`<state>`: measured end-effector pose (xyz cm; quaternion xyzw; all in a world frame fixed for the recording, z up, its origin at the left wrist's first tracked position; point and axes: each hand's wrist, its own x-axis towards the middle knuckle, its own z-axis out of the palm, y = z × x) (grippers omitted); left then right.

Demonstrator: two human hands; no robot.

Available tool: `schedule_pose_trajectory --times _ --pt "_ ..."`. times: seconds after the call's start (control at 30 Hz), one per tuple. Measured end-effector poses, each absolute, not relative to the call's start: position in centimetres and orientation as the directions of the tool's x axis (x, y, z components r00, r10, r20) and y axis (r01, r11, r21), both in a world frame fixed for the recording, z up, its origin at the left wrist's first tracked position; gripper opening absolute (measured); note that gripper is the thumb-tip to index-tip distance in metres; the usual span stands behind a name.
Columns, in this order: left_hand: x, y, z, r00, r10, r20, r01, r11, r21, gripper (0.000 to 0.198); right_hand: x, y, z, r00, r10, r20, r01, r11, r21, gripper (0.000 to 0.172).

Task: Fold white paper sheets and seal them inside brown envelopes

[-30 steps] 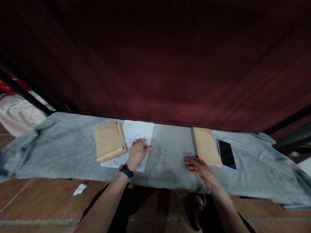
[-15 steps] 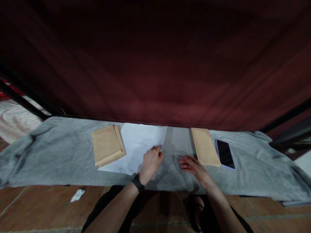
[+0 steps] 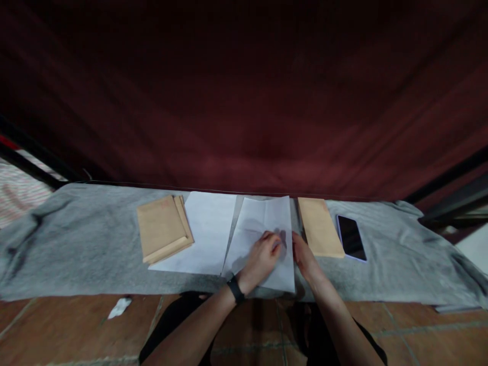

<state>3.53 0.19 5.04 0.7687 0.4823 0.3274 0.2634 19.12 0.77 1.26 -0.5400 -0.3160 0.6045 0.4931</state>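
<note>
A white sheet of paper (image 3: 247, 231) lies slanted in front of me, with a faint crease near its top. My left hand (image 3: 263, 254), wearing a dark wristband, is over its right half with the fingers curled in against the paper; the exact fingertip contact is hidden. At the sheet's right edge is my right hand (image 3: 304, 254), closed on that edge, with its fingers partly out of sight. Left of this sheet rests more white paper (image 3: 209, 229), partly under a small stack of brown envelopes (image 3: 162, 226).
Another brown envelope (image 3: 319, 226) lies to the right, beside a dark-screened phone (image 3: 351, 238) with a lilac edge. Everything rests on a grey cloth (image 3: 95, 244) before a dark red curtain (image 3: 244, 127). A crumpled white scrap (image 3: 119, 307) is on the tiled floor.
My left hand has moved right, bringing a sheet off the white paper pile. My right hand, earlier open and apart from the paper, has come to the sheet's right edge.
</note>
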Motion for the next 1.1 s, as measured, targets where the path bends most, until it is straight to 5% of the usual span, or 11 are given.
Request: schedule_pose_trajectory --times 0.1,0.23,0.4,0.57,0.73,0.9,1.1 --pt "1.3 1.5 5.3 0.214 0.934 0.286 0.727 -0.348 0.592 0.023 19.2 0.8 1.0 0.145 0.94 -0.308 -0.18 -0.281 -0.943 0.048" --pt "-1.6 3.3 5.2 0.032 0.993 0.117 0.869 -0.086 0.488 0.042 19.7 1.5 -0.1 0.282 0.956 -0.086 0.094 -0.117 -0.989 0.043" --pt "-2.5 2.9 4.4 0.074 0.997 0.011 0.931 -0.073 0.359 0.051 20.9 2.6 -1.0 0.345 0.936 0.075 0.31 -0.038 -0.95 0.041" --pt "-2.0 1.8 3.9 0.127 0.992 0.026 0.954 -0.13 0.27 0.058 20.8 1.8 -1.3 0.269 0.919 0.289 0.701 0.019 -0.713 0.046" --pt "-1.7 1.6 3.7 0.137 0.976 0.17 0.951 -0.177 0.253 0.053 19.7 0.4 -0.7 0.103 0.897 0.429 0.899 0.1 -0.426 0.044" --pt "0.6 -0.1 2.0 0.346 0.915 0.207 0.88 -0.393 0.267 0.051 17.0 -0.5 -0.7 -0.112 0.91 0.399 0.865 0.287 -0.411 0.047" --pt "1.4 -1.0 0.2 0.364 0.917 0.166 0.894 -0.394 0.215 0.055 15.4 -1.5 -1.2 -0.215 0.939 0.268 0.905 0.294 -0.307 0.052"
